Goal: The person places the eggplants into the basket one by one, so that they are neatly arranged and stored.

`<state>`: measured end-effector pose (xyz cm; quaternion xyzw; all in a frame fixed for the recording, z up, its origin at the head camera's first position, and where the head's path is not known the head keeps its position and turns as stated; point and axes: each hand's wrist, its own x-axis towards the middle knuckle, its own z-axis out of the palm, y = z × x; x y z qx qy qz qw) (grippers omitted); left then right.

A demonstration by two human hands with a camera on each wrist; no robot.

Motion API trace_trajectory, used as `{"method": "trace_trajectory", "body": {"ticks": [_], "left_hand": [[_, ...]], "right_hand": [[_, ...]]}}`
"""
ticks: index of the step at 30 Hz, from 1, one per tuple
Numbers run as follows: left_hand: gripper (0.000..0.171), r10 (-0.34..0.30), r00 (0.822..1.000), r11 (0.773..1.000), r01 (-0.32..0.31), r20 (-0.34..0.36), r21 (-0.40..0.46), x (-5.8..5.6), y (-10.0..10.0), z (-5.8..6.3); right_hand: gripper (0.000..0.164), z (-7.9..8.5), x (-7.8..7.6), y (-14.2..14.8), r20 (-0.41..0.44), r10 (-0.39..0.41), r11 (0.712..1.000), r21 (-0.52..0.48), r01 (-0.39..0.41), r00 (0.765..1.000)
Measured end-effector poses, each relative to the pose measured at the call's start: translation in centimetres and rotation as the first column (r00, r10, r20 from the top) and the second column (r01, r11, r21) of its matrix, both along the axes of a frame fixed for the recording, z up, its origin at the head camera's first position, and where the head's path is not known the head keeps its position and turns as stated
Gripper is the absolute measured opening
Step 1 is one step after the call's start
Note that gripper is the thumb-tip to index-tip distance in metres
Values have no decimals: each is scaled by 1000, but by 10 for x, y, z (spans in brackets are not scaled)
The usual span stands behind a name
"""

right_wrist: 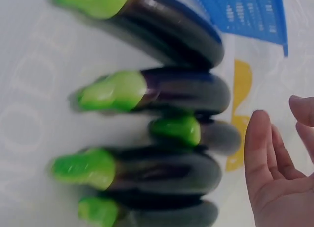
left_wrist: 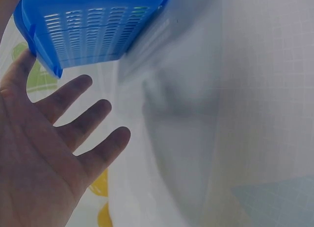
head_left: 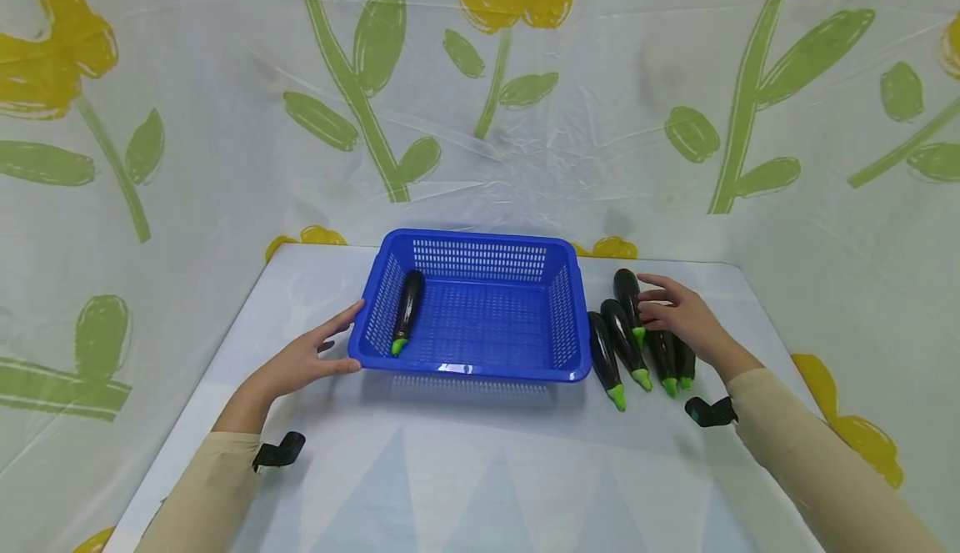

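Observation:
A blue plastic basket (head_left: 472, 368) stands mid-table with one dark eggplant (head_left: 408, 307) lying along its left side, green stem end toward me. My left hand (head_left: 292, 363) is spread at the basket's left, a finger and the thumb touching its rim; in the left wrist view the remaining fingers stretch out beside the basket wall (left_wrist: 88, 36). Just right of the basket several eggplants (head_left: 604, 357) lie in a cluster, green ends toward me. My right hand (head_left: 686, 319) hovers at the farthest eggplant (head_left: 626, 288), fingers loosely bent, holding nothing. The right wrist view has its fingertips apart from the eggplants (right_wrist: 181, 170).
The white table (head_left: 465, 470) bears pale blue triangles along its front. A white sheet (head_left: 585, 136) printed with yellow flowers and green leaves rises behind and around the sides. Small black devices (head_left: 279, 450) sit at both wrists.

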<state>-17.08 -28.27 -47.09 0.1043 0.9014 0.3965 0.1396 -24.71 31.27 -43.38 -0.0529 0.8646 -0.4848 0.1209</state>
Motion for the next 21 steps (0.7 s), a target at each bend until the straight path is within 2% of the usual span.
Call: {"method": "trace_trajectory", "body": {"ticks": [9,16,21], "left_hand": [[99,-1,1000,1000,1,1,5,-3,1,0],[99,2,1000,1000,-2,5,1,-3,1,0],[99,6,1000,1000,-6,2,2,-1,0,-1]], "right_hand": [[64,-6,13,26,-60,-33,989,142,41,998],[64,-10,18,39,-71,-79,980,179,90,994],[66,-16,19,49,-48,-99,973,203,107,994]]}}
